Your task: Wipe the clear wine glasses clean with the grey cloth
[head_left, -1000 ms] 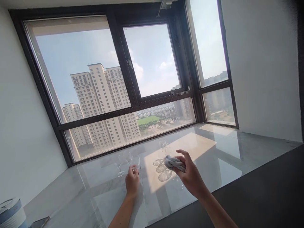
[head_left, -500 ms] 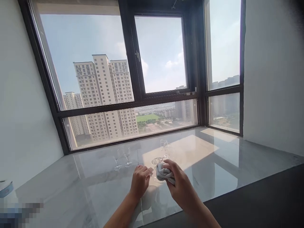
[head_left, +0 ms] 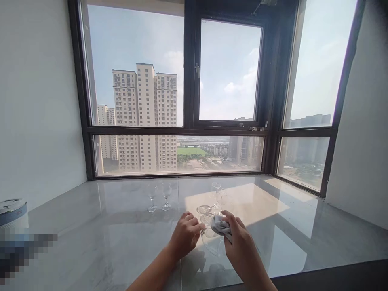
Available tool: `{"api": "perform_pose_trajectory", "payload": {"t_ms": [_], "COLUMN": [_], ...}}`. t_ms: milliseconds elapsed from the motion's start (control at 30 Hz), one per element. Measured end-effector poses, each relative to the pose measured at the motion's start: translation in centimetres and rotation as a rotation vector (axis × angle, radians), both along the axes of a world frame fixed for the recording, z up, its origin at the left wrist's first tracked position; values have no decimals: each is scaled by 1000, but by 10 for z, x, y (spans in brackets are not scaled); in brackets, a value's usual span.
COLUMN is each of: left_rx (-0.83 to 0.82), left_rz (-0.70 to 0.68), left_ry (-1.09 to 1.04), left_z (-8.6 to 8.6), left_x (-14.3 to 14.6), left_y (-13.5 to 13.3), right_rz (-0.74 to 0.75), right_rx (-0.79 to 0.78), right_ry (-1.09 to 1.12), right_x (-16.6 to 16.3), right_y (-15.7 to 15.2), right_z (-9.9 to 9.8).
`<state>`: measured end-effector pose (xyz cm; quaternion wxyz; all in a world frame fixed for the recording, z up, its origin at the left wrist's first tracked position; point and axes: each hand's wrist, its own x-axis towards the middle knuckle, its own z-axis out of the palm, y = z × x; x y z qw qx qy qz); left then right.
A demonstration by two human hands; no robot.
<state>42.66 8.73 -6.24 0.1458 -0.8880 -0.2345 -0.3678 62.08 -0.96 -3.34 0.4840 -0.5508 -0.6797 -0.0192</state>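
Observation:
My left hand is closed, its fingers pinching a clear wine glass by what looks like the stem or foot. The glass lies tilted sideways, its bowl pointing right and toward me, faint against the bright sill. Bunched in my right hand is a grey-white cloth, held close to the glass; whether they touch I cannot tell. Beyond my hands, clear stemmed glasses stand upright on the sill: one glass beside another glass at left, and a glass with others at right.
A glossy grey windowsill spreads beneath my hands, with a sunlit patch and glass shadows. Dark window frames rise behind it. A white and blue container stands at the far left. The sill's front edge runs along the lower right.
The view has levelled out and shifted. Both hands now appear slightly farther right and lower. The glass bowl shows more clearly below the cloth, which earlier covered part of it.

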Motion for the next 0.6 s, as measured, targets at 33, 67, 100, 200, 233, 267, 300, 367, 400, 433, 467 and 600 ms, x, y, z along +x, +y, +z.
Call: {"api": "perform_pose_trajectory", "payload": {"t_ms": [33, 67, 100, 200, 233, 267, 300, 367, 400, 433, 467, 600], "left_rx": [-18, -41, -69, -186, -236, -288, -339, -429, -466, -500, -530, -600], "left_rz": [-4, -5, -1, 23, 30, 36, 41, 57, 67, 77, 84, 81], "left_ry": [-35, -68, -99, -155, -172, -191, -213, -257, -271, -276, -274, -238], "left_z": [1, 1, 2, 0, 0, -1, -2, -2, -2, -3, -3, -6], "left_x": [0, 1, 1, 1, 1, 1, 1, 1, 1, 1, 1, 2], "left_y": [-1, -1, -1, -2, -2, -2, -3, -4, -5, -5, -5, -4], "right_rz": [-29, -42, -35, 76, 123, 164, 199, 254, 275, 287, 284, 110], "right_rx": [-6, -29, -69, -216, -249, -268, -276, -273, -266, -250, -222, -53], "right_ry": [37, 80, 131, 342, 423, 501, 572, 684, 719, 736, 736, 584], "right_x": [6, 10, 13, 11, 7, 2, -2, -10, -12, -14, -14, -8], "right_y": [3, 5, 6, 3, 1, -2, -5, -10, -11, -13, -13, -11], "right_z": [-2, -3, -4, -2, 0, 3, 6, 12, 15, 17, 18, 15]}}
